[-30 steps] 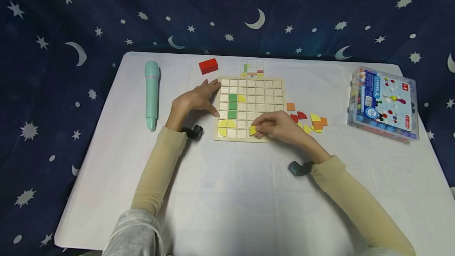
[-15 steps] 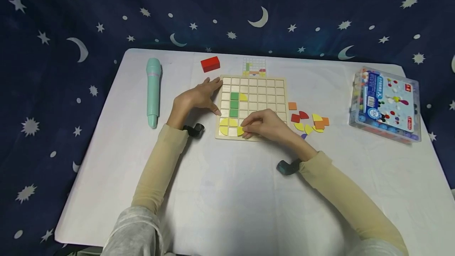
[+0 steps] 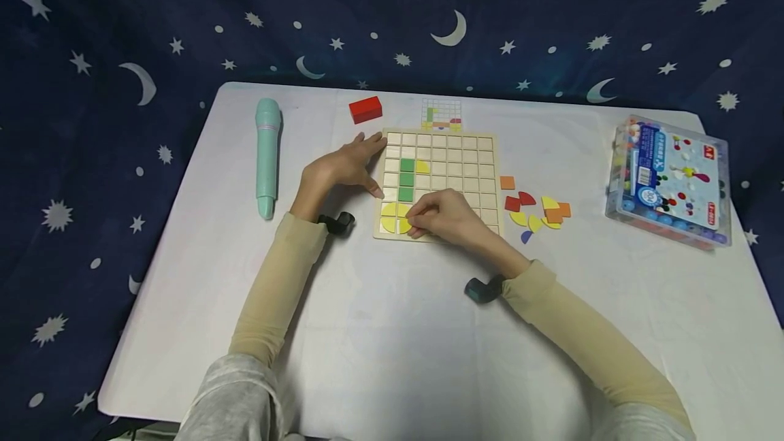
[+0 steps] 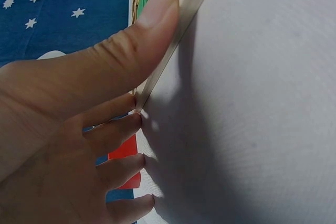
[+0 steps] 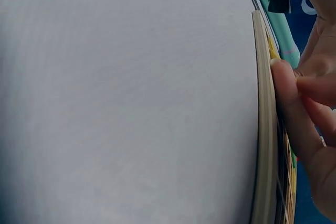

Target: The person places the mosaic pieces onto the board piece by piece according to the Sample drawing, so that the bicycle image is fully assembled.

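Observation:
A wooden grid board (image 3: 454,170) lies on the table in the head view. My left hand (image 3: 343,167) rests at its left edge, fingers spread and fairly straight; the left wrist view shows the thumb (image 4: 157,11) on the frame. At the board's lower left, my right hand (image 3: 450,216) pinches a yellow quarter-circle tile (image 3: 403,226), which sits in a grid square beside other yellow tiles (image 3: 388,209) and rounds out a circle with them. Higher up are a column of green square tiles (image 3: 406,179) and one more yellow quarter-circle (image 3: 422,167).
Loose red, yellow, orange and blue tiles (image 3: 550,203) lie right of the board. Behind it is a printed pattern card (image 3: 442,114), with a red block (image 3: 365,109) nearby. A mint-green microphone-shaped object (image 3: 267,155) lies left; a clear box of beads (image 3: 669,182) stands right.
My right hand has carried the yellow quarter-circle tile leftward across the board's bottom row into the square beside the other yellow tiles. The left hand keeps its place at the edge.

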